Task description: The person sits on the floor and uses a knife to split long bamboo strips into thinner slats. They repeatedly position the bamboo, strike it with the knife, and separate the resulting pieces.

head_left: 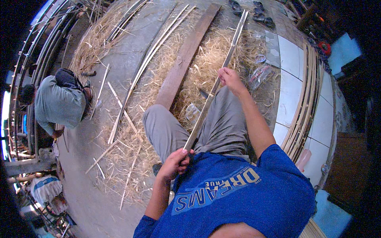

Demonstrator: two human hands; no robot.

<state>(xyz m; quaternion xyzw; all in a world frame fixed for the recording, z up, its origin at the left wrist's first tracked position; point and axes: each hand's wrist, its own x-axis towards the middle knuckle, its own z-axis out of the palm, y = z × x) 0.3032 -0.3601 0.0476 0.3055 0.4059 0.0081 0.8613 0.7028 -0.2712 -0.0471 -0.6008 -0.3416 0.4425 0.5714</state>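
A long, narrow split bamboo strip (205, 106) runs slantwise across my lap, its far end out over the shavings and its near end at my waist. My left hand (174, 164) is closed round the near end, beside the hem of my blue shirt. Further along, above my right knee, my right hand (231, 80) grips the strip between thumb and fingers. Pale, curly shavings (210, 51) cover the floor round my legs. A brown wooden plank (186, 59) lies there, leading away from my left knee.
Loose bamboo strips (152, 55) lie on the left floor. A crouching person (61, 99) works at far left, near stacked poles (45, 59). Bundled strips (303, 107) rest on white tiles (289, 91) to the right. A plastic cup (193, 112), plastic bag (260, 75) and sandals (260, 16) are also around.
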